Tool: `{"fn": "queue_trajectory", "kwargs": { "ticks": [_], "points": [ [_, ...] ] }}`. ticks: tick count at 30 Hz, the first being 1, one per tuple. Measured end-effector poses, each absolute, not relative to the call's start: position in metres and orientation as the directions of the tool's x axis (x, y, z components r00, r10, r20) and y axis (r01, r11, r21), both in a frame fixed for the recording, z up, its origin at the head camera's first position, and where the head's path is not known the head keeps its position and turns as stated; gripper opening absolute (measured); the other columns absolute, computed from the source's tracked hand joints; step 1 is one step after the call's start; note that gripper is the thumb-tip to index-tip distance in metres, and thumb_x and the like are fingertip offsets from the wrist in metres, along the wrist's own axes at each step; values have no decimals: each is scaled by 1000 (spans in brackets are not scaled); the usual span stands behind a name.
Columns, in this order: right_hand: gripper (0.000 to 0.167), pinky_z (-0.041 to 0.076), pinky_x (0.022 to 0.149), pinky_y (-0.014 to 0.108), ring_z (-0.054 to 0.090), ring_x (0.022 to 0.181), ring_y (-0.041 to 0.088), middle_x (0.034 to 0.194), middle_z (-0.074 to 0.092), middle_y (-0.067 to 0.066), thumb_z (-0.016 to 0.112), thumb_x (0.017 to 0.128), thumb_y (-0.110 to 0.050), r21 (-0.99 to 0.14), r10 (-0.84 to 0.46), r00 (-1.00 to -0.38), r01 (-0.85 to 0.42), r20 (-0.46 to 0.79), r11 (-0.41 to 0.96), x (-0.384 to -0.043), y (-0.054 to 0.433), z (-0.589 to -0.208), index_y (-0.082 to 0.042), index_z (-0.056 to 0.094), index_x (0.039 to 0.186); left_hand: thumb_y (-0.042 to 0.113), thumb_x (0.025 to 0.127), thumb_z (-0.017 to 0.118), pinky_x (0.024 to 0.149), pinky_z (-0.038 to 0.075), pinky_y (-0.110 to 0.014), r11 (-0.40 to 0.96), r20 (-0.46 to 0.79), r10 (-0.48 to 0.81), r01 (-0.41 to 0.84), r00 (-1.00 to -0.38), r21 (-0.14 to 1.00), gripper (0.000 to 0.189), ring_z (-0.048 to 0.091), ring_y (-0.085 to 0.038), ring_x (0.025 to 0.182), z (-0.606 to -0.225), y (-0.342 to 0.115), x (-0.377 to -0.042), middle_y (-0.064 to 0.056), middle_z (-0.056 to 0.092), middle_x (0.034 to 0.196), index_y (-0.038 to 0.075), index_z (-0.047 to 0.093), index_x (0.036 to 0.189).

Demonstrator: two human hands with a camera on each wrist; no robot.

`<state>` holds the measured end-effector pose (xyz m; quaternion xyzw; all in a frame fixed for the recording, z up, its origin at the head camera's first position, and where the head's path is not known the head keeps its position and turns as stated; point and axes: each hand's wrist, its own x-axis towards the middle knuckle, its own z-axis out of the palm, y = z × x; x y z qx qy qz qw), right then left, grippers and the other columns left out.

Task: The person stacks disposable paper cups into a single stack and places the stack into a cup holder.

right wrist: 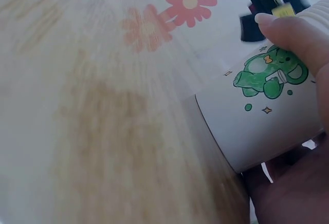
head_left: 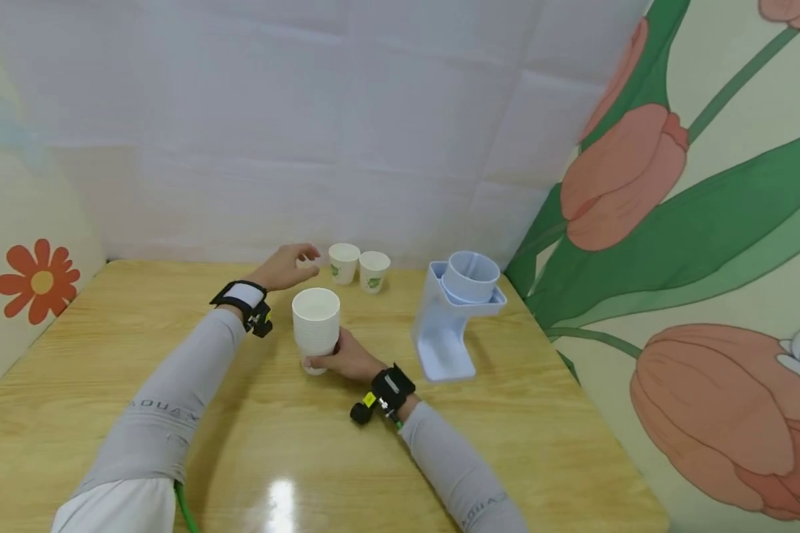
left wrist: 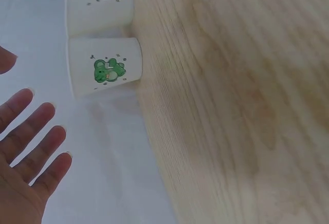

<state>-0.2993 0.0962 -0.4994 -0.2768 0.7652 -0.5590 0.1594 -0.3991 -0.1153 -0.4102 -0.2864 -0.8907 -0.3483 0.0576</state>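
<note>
My right hand (head_left: 350, 358) grips a stack of white paper cups (head_left: 316, 318) around its lower part, near the middle of the table. In the right wrist view a green cartoon print shows on the bottom cup (right wrist: 262, 106), with my thumb across its side. My left hand (head_left: 288, 266) is held out at the back with fingers parted and nothing in them. Just right of it stand two paper cups, the left cup (head_left: 344, 263) and the right cup (head_left: 374, 272), upright and side by side. The left wrist view shows a gap between my fingers (left wrist: 38, 131) and the nearer cup (left wrist: 105, 66).
A pale blue plastic stand (head_left: 433, 326) with a round cup-like piece (head_left: 472, 277) in its top is at the right of the wooden table (head_left: 293, 437). A white sheet (head_left: 273, 148) hangs along the back edge, and a flower-patterned wall (head_left: 707, 281) runs along the right.
</note>
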Motion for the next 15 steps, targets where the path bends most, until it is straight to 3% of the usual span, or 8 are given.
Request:
{"fn": "queue_trajectory", "kwargs": {
  "ticks": [15],
  "points": [
    [64, 42, 107, 29, 57, 120, 9, 135, 60, 6, 77, 88, -6, -948, -611, -785, -262, 101, 181, -273, 90, -507, -10, 47, 145, 13, 84, 73, 117, 31, -56, 656, 268, 573, 629, -775, 418, 65, 44, -47, 138, -417, -84, -438, -31, 52, 144, -10, 50, 141]
  ]
}}
